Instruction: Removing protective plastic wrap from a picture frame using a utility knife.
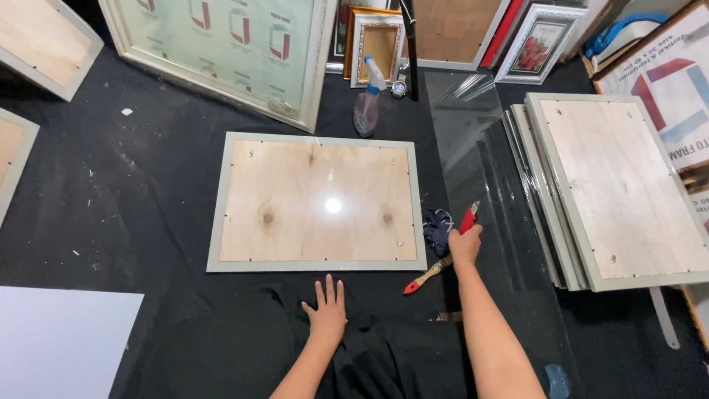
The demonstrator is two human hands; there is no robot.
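Right hand (465, 244), grip clenched around a red-handled utility knife (469, 217), beside the grey wooden frame (316, 201) lying back-up on black cloth (133, 192). Left hand (326, 309), released, flat below the frame. Clear spray bottle (367, 103) stands behind; contents unclear.

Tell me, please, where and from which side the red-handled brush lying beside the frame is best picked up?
Probably by its red handle, from the near side. The brush lies flat on the black cloth, handle end pointing toward the person, bristles angled toward the right hand, with free space around the handle.
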